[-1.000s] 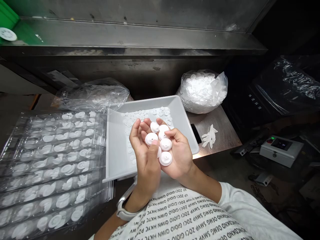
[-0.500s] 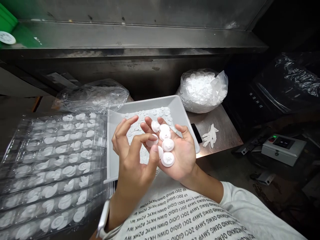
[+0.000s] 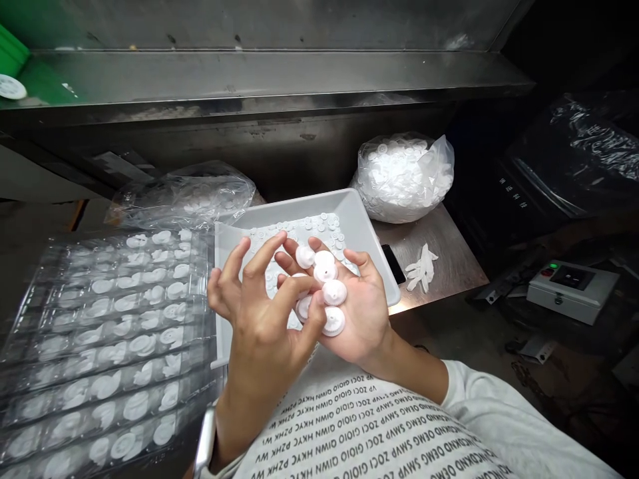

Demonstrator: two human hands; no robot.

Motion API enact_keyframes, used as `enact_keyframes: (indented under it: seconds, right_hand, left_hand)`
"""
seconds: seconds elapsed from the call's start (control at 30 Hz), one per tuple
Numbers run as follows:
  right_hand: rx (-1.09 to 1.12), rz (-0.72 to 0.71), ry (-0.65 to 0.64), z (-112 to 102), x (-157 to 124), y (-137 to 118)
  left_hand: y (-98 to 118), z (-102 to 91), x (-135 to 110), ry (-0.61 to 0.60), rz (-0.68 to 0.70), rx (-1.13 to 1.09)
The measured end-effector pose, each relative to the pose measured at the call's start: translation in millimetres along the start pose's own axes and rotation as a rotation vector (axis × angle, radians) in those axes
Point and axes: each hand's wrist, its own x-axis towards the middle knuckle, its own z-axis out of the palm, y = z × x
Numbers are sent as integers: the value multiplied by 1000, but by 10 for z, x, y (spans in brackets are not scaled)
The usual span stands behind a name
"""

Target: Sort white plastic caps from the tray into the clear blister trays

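Observation:
My right hand [image 3: 362,306] lies palm up above the grey tray [image 3: 372,243], its fingers slightly curled under several small white plastic gears [image 3: 334,292]. These round gears have toothed rims and raised hubs, and they rest on the palm and fingers. My left hand [image 3: 264,313] comes in from the left, wearing a watch. Its thumb and index finger are pinched at the edge of the pile, on a white plastic gear [image 3: 302,308] partly hidden by the fingers. The other left fingers are spread. Inside the tray lie many smaller white round parts [image 3: 322,225].
Stacked clear plastic trays [image 3: 200,319] with white parts stand at left. Behind are a clear bag [image 3: 184,193] and a full bag of white parts [image 3: 404,176]. A phone [image 3: 393,264] and white gloves [image 3: 422,267] lie right; a control box [image 3: 574,289] stands farther right.
The left thumb and index finger have closed together, and one gear has shifted left with them. The other left fingers have spread wider. The right hand stays nearly in place.

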Motion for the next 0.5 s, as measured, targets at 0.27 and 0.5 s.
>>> enact_keyframes:
  seconds: [0.27,0.5]
  right_hand:
    - [7,7,93,27,20,-19]
    - [76,16,123,-28,25,-78]
  left_hand:
    - [114,4,54,-43,-85,-166]
    - [69,76,70,-118,99,-25]
